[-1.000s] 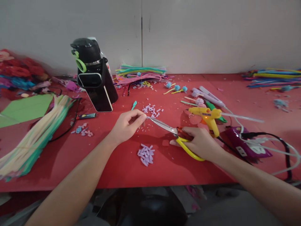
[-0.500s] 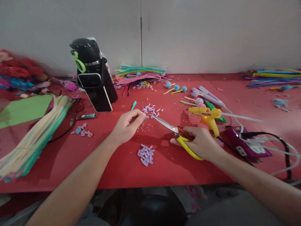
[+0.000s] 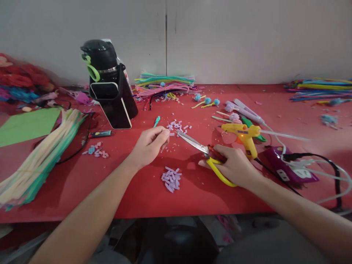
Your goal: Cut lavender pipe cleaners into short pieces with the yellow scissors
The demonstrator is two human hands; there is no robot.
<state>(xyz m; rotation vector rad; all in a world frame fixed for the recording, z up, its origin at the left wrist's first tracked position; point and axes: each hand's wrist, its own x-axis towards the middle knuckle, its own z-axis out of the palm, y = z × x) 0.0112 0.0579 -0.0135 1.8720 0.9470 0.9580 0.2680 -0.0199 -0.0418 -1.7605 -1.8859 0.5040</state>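
My right hand [image 3: 233, 165] is closed around the yellow and red handles of a pair of scissors [image 3: 194, 142]. Their blades look nearly together and point left, towards my other fingertips. Thumb and forefinger of my left hand [image 3: 154, 142] are pinched together just left of the blade tips. Whatever lies between them is too small or hidden to make out. Just beyond the fingertips lies a loose scatter of short lilac pieces [image 3: 178, 126], like cut pipe cleaner. A denser pile of lilac pieces [image 3: 171, 179] sits nearer the front edge.
A yellow glue gun [image 3: 242, 134] and purple power strip [image 3: 291, 168] with cables are at right. A phone [image 3: 117, 112] leans on a black bottle [image 3: 100, 58] at left. Pipe cleaner bundles [image 3: 46, 157] lie left and at the back [image 3: 165, 86]. Blue pompom stems [image 3: 207, 102] lie behind.
The view has shifted slightly. Both hands keep almost the same pose, and the scissors stay in my right hand near the left fingertips.
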